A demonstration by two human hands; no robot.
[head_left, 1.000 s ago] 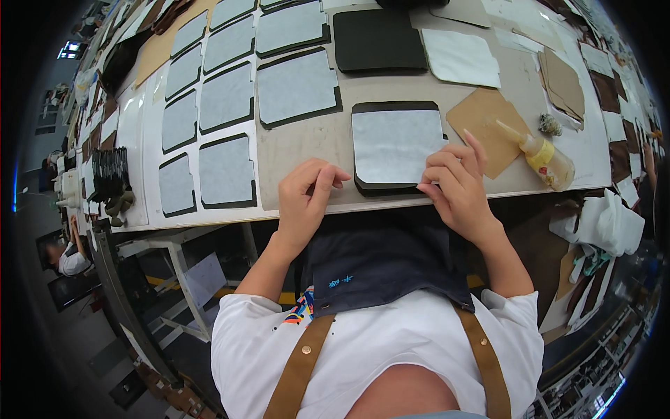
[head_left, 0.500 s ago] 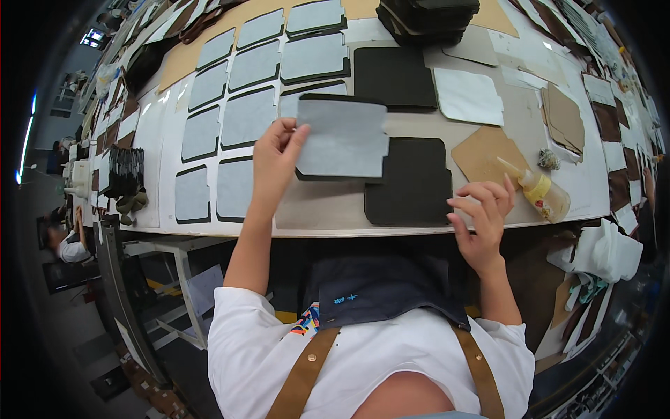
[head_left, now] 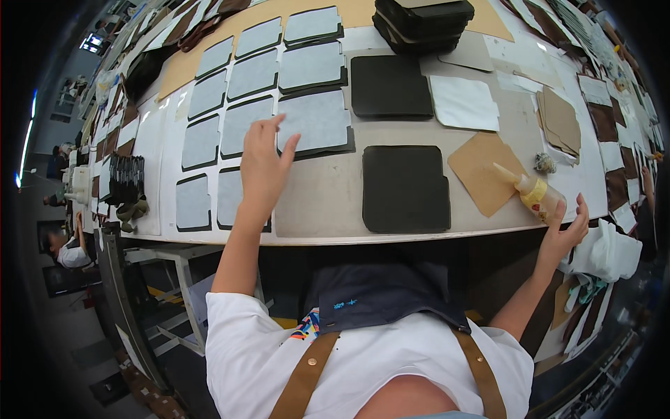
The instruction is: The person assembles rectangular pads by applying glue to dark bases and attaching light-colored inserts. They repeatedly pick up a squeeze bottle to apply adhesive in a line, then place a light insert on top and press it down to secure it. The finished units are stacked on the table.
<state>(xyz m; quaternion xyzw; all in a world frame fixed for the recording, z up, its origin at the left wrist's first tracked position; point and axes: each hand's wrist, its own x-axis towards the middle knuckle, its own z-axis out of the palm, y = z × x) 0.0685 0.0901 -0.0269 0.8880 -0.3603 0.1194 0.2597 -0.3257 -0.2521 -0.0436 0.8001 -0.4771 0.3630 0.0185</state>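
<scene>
My left hand (head_left: 266, 159) is over the left edge of a light grey panel (head_left: 314, 117) with a dark border, which lies flat on the table. Its thumb and forefinger are apart and nothing is held. At the right, my right hand (head_left: 571, 227) is open beside the base of a squeeze bottle (head_left: 539, 198) with a yellow label and a pointed nozzle. The bottle lies tilted on the table, its tip over a tan card (head_left: 487, 173). A black panel (head_left: 406, 190) lies at the front edge, between my hands.
Rows of similar grey panels (head_left: 252, 75) cover the left of the table. Farther back are another black panel (head_left: 391, 86), a white panel (head_left: 465, 103) and a dark stack (head_left: 423, 26). Brown cards (head_left: 560, 124) lie at the right. A white bag (head_left: 606, 251) hangs below the right edge.
The grey panel my left hand held has been laid down at the end of the row and let go. My right hand has moved right, to the bottle.
</scene>
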